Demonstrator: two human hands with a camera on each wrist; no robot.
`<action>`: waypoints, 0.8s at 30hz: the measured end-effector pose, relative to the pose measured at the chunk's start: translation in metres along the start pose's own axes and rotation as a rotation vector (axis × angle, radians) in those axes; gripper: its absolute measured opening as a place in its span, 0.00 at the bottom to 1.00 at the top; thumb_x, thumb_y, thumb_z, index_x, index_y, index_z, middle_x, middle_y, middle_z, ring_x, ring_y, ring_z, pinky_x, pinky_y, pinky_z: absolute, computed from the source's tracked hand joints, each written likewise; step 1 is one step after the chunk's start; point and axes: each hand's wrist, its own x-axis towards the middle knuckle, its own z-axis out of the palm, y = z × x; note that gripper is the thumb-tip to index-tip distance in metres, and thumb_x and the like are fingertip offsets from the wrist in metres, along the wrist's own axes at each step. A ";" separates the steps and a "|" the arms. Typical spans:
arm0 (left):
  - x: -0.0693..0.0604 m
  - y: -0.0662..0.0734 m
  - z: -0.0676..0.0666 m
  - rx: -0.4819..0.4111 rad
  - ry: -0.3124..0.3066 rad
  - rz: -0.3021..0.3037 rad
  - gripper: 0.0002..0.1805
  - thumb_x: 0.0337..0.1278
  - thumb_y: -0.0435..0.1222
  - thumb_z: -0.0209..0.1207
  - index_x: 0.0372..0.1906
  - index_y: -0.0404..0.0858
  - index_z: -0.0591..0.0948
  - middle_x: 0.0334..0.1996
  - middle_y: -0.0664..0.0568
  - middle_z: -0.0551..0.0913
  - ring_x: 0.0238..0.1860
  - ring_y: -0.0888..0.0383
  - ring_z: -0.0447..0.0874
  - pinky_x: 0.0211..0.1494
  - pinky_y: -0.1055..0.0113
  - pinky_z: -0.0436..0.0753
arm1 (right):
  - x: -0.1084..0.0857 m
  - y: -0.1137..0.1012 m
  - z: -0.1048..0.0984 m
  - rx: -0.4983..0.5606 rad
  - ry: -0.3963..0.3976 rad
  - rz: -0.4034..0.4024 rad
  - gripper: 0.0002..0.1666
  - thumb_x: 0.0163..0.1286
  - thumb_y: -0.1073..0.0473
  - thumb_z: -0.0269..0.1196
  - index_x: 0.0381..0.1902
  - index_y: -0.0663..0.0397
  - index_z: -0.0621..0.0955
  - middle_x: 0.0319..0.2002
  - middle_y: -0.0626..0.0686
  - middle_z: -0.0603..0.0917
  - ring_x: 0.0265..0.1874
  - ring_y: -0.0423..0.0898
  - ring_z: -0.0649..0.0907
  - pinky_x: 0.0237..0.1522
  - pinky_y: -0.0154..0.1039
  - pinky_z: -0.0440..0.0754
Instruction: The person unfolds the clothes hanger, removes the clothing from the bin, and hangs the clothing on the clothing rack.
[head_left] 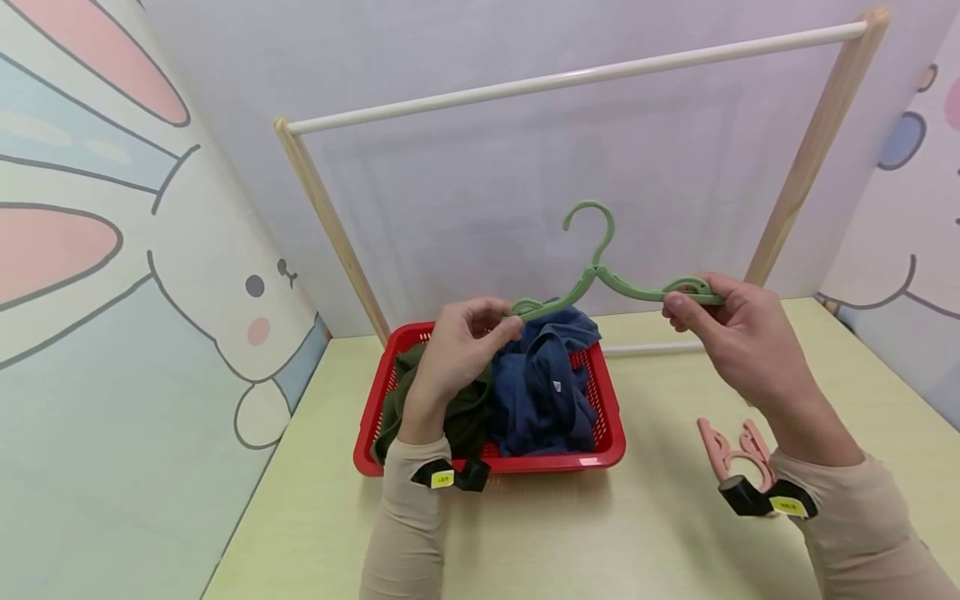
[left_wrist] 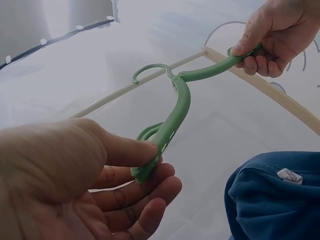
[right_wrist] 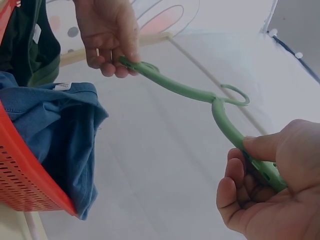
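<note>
A green folding hanger (head_left: 592, 271) is held up with its arms spread and its hook pointing upward. My left hand (head_left: 461, 350) pinches the tip of one arm between thumb and fingers; the left wrist view shows this grip on the hanger (left_wrist: 172, 117) close up. At the other tip my right hand (head_left: 750, 342) pinches the opposite arm, seen also in the right wrist view, where the hanger (right_wrist: 185, 90) spans between both hands. Below the left hand lie a dark green garment (head_left: 468, 417) and a blue garment (head_left: 536, 392) in a red basket (head_left: 517, 463).
A clothes rack with a white rail (head_left: 577, 77) and wooden posts (head_left: 817, 142) stands behind the hands. On the table (head_left: 555, 542), a pink folded hanger (head_left: 720, 450) lies near the right wrist. Walls with rabbit drawings flank the table.
</note>
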 end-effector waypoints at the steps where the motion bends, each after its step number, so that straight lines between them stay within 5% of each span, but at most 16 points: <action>1: 0.000 0.001 0.000 0.000 0.001 -0.005 0.11 0.79 0.33 0.67 0.56 0.31 0.89 0.46 0.33 0.92 0.43 0.51 0.91 0.52 0.46 0.90 | 0.000 0.000 0.000 -0.001 -0.004 0.001 0.09 0.83 0.60 0.68 0.52 0.61 0.87 0.39 0.42 0.90 0.37 0.37 0.86 0.45 0.21 0.84; 8: 0.000 0.002 -0.001 -0.053 0.022 -0.010 0.13 0.74 0.34 0.71 0.57 0.34 0.91 0.45 0.45 0.92 0.40 0.47 0.88 0.44 0.65 0.87 | 0.000 -0.002 0.001 -0.010 -0.028 -0.019 0.09 0.83 0.61 0.69 0.53 0.60 0.87 0.39 0.43 0.90 0.37 0.39 0.86 0.44 0.21 0.84; 14: 0.001 0.001 0.005 -0.127 0.002 0.008 0.13 0.74 0.34 0.71 0.59 0.38 0.91 0.46 0.47 0.91 0.41 0.45 0.88 0.45 0.66 0.88 | -0.001 -0.004 0.006 0.013 -0.054 -0.048 0.07 0.82 0.62 0.69 0.52 0.59 0.88 0.38 0.44 0.90 0.37 0.40 0.86 0.42 0.23 0.85; 19: 0.002 0.001 0.011 -0.139 -0.003 0.004 0.12 0.76 0.35 0.71 0.58 0.39 0.92 0.43 0.47 0.91 0.32 0.50 0.76 0.34 0.66 0.75 | -0.002 -0.005 0.009 0.030 -0.060 -0.056 0.07 0.82 0.62 0.69 0.52 0.60 0.88 0.38 0.45 0.91 0.37 0.40 0.87 0.43 0.23 0.86; 24: 0.004 0.000 0.016 -0.212 -0.016 0.006 0.11 0.76 0.31 0.70 0.57 0.34 0.91 0.50 0.44 0.90 0.43 0.40 0.91 0.50 0.66 0.90 | -0.003 -0.007 0.012 0.023 -0.068 -0.052 0.08 0.82 0.62 0.69 0.53 0.60 0.88 0.39 0.44 0.91 0.37 0.40 0.87 0.43 0.24 0.87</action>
